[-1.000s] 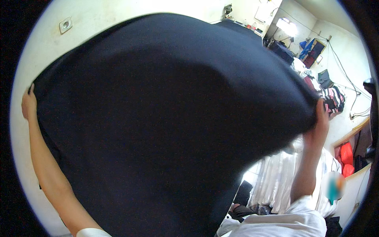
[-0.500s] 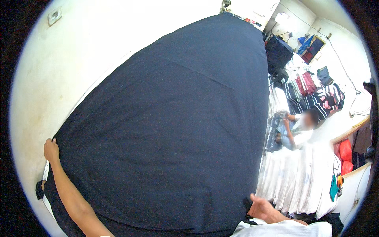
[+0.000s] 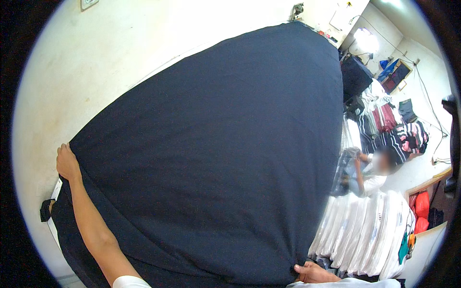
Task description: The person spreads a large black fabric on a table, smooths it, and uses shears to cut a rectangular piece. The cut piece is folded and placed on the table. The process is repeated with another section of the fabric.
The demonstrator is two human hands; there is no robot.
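A large dark cloth (image 3: 216, 153) lies spread over the tabletop (image 3: 56, 189), whose white edge shows only in a thin strip at the left. The cloth covers most of the middle view, with some soft folds near the lower side. The left hand (image 3: 68, 162) is clamped on the left edge of the cloth, just beside the pale wall (image 3: 120, 48), so on this side the room for moving is narrow. The right hand (image 3: 314, 272) is at the near right corner, its thumb and fingers closed together on the cloth edge. Between the two hands the upper face of the cloth is open to view. Along its right edge, the row of white bundles (image 3: 365, 230) stands very near, and farther up a co-worker (image 3: 372, 180) sits beside. The far edge narrows toward a small device (image 3: 298, 9) near the wall.
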